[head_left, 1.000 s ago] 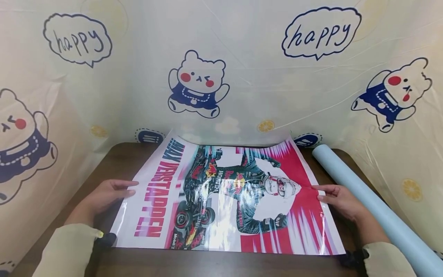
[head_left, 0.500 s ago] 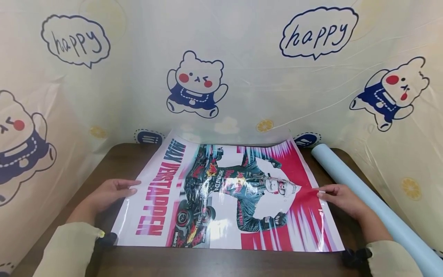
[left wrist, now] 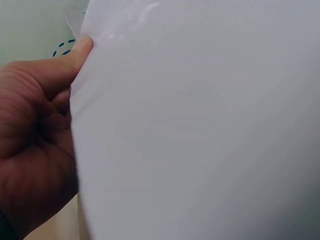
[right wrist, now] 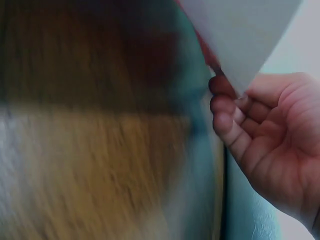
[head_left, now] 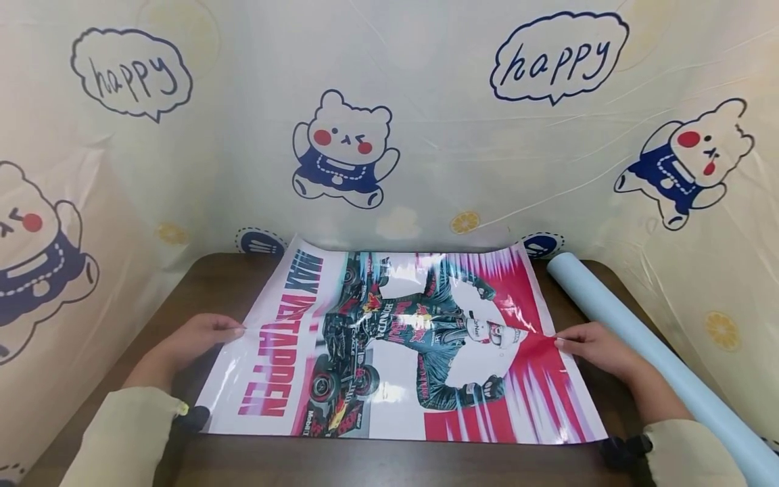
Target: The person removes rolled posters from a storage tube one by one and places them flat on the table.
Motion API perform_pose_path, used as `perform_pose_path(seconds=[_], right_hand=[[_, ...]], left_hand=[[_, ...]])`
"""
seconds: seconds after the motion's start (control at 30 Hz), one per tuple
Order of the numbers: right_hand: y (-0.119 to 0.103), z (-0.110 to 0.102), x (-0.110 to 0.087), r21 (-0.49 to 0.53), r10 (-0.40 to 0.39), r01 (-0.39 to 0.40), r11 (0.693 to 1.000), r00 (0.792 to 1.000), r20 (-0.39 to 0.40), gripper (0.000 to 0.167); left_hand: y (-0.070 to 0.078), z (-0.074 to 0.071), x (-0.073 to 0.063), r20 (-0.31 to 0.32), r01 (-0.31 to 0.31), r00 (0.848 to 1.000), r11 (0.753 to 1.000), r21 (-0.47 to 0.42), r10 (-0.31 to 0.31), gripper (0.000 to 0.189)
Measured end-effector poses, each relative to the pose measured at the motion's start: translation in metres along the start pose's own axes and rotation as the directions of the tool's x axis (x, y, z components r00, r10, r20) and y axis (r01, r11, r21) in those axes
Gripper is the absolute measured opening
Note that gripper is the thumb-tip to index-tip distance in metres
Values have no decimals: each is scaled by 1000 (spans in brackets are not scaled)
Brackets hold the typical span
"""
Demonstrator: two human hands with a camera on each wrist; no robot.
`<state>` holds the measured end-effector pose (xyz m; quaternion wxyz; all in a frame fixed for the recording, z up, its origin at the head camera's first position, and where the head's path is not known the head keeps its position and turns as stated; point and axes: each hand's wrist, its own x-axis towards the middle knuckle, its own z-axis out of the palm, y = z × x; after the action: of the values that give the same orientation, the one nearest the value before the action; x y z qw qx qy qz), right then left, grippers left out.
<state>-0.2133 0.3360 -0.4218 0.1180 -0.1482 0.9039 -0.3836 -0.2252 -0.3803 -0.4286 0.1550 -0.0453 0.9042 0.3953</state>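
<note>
A glossy poster (head_left: 402, 399) with a racing driver and a race car spreads above the brown table, its lettering along the left side. My left hand (head_left: 195, 341) pinches its left edge between thumb and fingers. In the left wrist view the left hand (left wrist: 40, 120) has its thumb on the sheet's edge, and the poster's white surface (left wrist: 190, 125) fills most of the picture. On the opposite edge my right hand (head_left: 599, 348) pinches the poster. The right wrist view has the right hand (right wrist: 270, 135) with fingers curled at the paper's edge (right wrist: 245, 45).
A long pale blue roll (head_left: 645, 358) lies along the table's right side, beside my right hand. The brown table (head_left: 389, 463) shows in front of the poster. A curtain (head_left: 426, 101) printed with bears stands close behind and at both sides.
Both hands have closed more tightly on the poster's edges, and creases now run in from the grips. The poster's far edge looks flatter and its far corners stand further apart.
</note>
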Motion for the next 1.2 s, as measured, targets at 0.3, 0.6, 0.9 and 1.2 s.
perform_pose_path(seconds=[0.3,0.6,0.9,1.2], right_hand=[[-7,2,5,-57,9,-8,998,1000,22,31],[-10,-3,-1,-107,59,-52,993,996,70,50],[-30,-28,4,-155,100,-59,986,957,273,49],[-66,-47,30,-253,274,-181,950,875,399,48]], left_hand=[[5,2,-2,-6,-14,1000,1000,-5,14,55],[10,-2,-5,64,-34,997,999,-6,35,61],[32,-21,-4,150,-80,988,967,243,44,61],[56,-17,13,65,-110,993,958,264,97,46]])
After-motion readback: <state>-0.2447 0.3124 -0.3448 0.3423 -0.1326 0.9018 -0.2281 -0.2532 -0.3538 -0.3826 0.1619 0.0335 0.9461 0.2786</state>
